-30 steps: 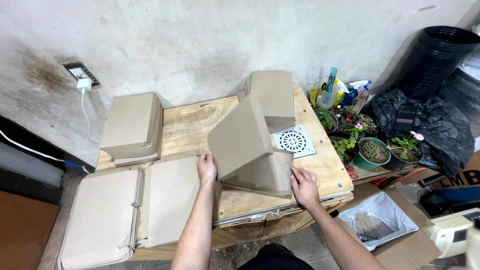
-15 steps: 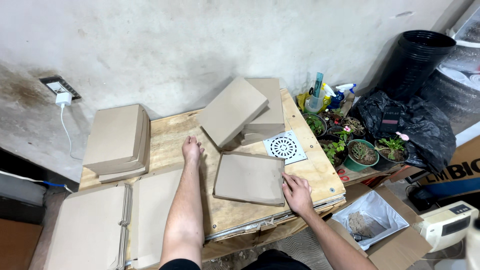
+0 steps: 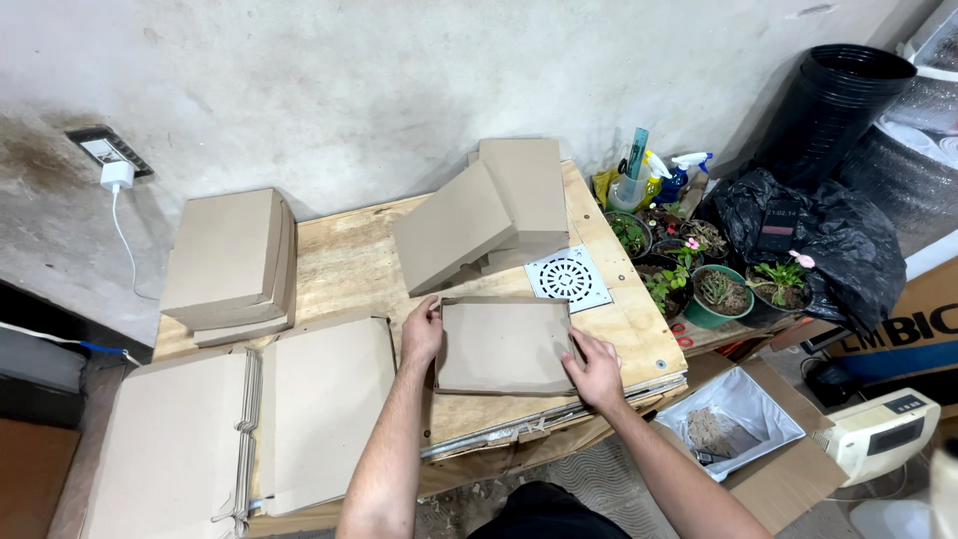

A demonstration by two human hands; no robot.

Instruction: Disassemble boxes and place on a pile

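Centre frame on the wooden table [image 3: 339, 265]: flat brown cardboard box [image 3: 504, 346], left hand [image 3: 422, 330] clasping its left edge, fingers curled over the rim. Right hand [image 3: 597, 371] pressed on the lower right corner, fingers spread. Just above, leaning folded boxes [image 3: 454, 238] beside a white drain grate [image 3: 568, 278].

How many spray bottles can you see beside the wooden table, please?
2: a white-and-yellow spray bottle and a blue spray bottle, side by side behind the potted plants, right of the table. Others may be hidden.
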